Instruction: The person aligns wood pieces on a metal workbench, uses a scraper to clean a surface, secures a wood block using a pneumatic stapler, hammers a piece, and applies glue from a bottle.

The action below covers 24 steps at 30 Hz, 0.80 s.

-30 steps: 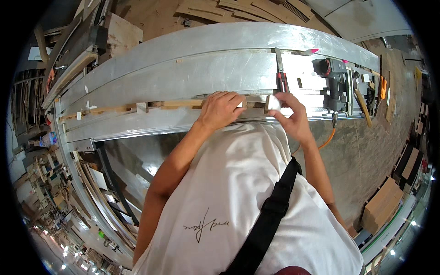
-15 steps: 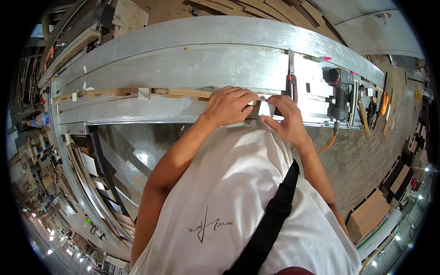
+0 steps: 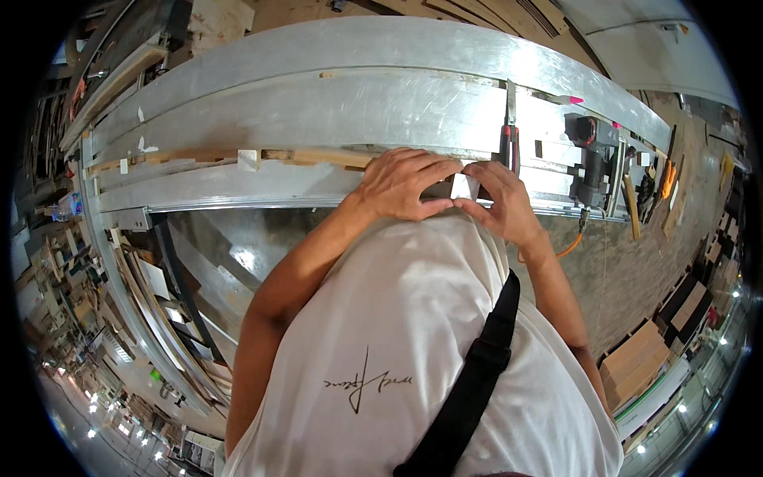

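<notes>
Close to my body, at the bench's near edge, both hands meet over a long thin wooden strip (image 3: 314,157). A small white square piece (image 3: 465,187), perhaps paper or tape, sits on it between my hands. My right hand (image 3: 506,203) pinches the right side of this piece between thumb and fingers. My left hand (image 3: 404,184) curls over the strip, its fingertips and thumb reaching the piece's left side. What lies under the left fingers is hidden. Farther left, a similar white square (image 3: 248,160) sits on the strip.
The strip lies along a long metal bench (image 3: 278,103). Right of my hands are a black-and-red handled tool (image 3: 509,147), a pink-tipped marker (image 3: 568,100), and a dark power tool (image 3: 590,159) with an orange hose (image 3: 571,246). A wooden-handled hammer (image 3: 632,207) lies beyond.
My left hand has shifted slightly right, its fingers now stretched further over to the white piece. My right hand keeps its pinch on that piece. The view has tilted slightly.
</notes>
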### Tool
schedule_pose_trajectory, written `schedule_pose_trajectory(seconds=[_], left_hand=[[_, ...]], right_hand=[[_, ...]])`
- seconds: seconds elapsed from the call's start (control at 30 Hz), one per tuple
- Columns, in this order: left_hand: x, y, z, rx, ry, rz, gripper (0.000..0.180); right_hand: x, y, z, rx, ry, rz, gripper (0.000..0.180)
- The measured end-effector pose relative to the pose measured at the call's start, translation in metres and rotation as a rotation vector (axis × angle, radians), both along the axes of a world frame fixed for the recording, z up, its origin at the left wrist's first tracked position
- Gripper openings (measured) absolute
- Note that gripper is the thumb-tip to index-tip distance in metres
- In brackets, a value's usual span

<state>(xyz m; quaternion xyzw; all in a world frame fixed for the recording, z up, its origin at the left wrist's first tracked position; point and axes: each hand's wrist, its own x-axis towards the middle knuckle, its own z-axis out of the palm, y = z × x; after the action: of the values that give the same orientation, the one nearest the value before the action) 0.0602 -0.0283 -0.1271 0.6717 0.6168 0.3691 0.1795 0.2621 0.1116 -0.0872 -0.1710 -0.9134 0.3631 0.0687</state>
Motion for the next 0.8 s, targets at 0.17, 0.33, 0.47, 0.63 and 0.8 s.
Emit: schedule_pose_trajectory(seconds=[0.17,0.33,0.47,0.63,0.8], left_hand=[[-0.003,-0.001,-0.01,-0.015,0.024,-0.03,0.053],[-0.001,0.003,0.0,-0.063,0.003,-0.049,0.052],[-0.002,0.006,-0.003,-0.047,-0.002,-0.051,0.051],[-0.003,0.006,-0.005,-0.088,0.03,-0.063,0.051],[-0.005,0.011,-0.002,-0.075,0.013,-0.076,0.051]], right_hand=[[0.0,0.004,0.003,0.004,-0.045,0.004,0.055],[0.012,0.003,-0.004,-0.052,0.028,-0.047,0.054],[0.013,0.004,-0.01,-0.08,0.052,-0.062,0.052],[0.014,0.011,-0.018,-0.081,0.053,-0.027,0.055],[0.011,0.018,-0.02,-0.071,0.08,0.021,0.054]])
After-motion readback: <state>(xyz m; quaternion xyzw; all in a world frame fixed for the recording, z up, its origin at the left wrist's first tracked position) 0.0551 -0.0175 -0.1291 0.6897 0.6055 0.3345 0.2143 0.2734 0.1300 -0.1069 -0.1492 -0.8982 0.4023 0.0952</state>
